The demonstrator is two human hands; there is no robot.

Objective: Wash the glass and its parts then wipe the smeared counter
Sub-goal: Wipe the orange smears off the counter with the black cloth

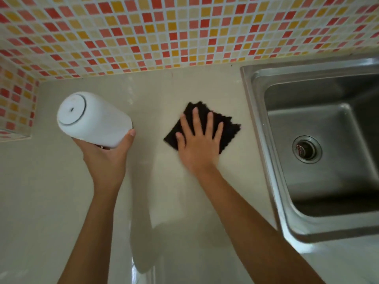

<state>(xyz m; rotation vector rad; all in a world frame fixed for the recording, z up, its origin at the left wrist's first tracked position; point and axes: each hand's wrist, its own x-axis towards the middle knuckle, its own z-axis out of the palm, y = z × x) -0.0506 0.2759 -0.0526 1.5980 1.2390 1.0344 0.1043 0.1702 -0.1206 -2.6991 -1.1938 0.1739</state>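
Observation:
My left hand (106, 154) grips a white cylindrical container (92, 119) from below and holds it tilted above the pale counter (61, 201), its flat round end with a dark ring facing up and left. My right hand (199, 140) lies flat, fingers spread, pressing a black cloth (227, 130) onto the counter between the container and the sink. The cloth is roughly square with ragged edges; my palm hides its near half. No smear is distinguishable on the counter.
A stainless steel sink (320, 144) with a round drain (307, 149) is set into the counter on the right. A wall of red, orange and cream mosaic tiles (164, 31) runs along the back and turns the left corner.

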